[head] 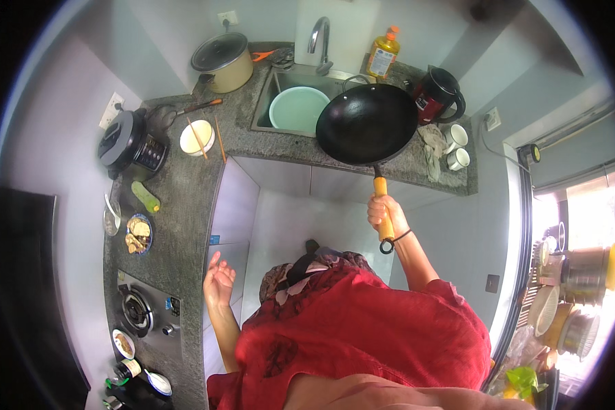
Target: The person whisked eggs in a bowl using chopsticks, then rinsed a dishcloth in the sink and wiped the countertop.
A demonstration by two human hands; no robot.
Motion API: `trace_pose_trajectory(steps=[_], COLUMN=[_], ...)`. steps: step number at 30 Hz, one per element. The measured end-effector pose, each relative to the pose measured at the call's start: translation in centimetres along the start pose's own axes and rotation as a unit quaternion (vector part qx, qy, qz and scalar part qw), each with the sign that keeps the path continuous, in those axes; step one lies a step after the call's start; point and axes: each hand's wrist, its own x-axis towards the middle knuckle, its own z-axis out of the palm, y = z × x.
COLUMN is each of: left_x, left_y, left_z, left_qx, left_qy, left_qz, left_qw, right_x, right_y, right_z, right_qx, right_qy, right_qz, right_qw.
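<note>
My right hand (379,211) grips the yellow wooden handle of a black wok (367,124). The wok is tilted and overlaps the right side of the sink (259,120) in view; I cannot tell whether it touches the counter. A pale green basin (300,108) sits in the sink below a chrome faucet (319,43). My left hand (219,282) holds nothing, its fingers apart and slightly curled, beside the front edge of the left counter. On that counter, a gas stove (154,333) with one visible burner is nearest to it.
Along the left counter are a pressure cooker (133,146), a white bowl (197,137) with chopsticks, a zucchini (146,197) and a plate of food (139,233). A lidded pot (223,62) stands at the back. Rightward are a detergent bottle (383,55), an electric kettle (437,96), a rag (432,151) and two mugs (457,148).
</note>
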Motion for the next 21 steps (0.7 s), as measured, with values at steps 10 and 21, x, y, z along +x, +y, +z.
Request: trace_pose_trajectory(steps=[10, 21], left_x=[2.0, 2.3], left_y=[0.0, 2.4], left_z=[3.7, 1.9], left_qx=[0.039, 0.044], left_qy=[0.02, 0.027], left_qz=[0.002, -0.022], left_qw=[0.999, 0.998], right_x=[11.3, 17.7], right_y=[-4.4, -3.2], right_z=[-3.4, -6.6], right_qx=[-0.023, 0.062], right_qy=[-0.024, -0.062], right_qz=[0.017, 0.042], right_qw=[0.999, 0.995])
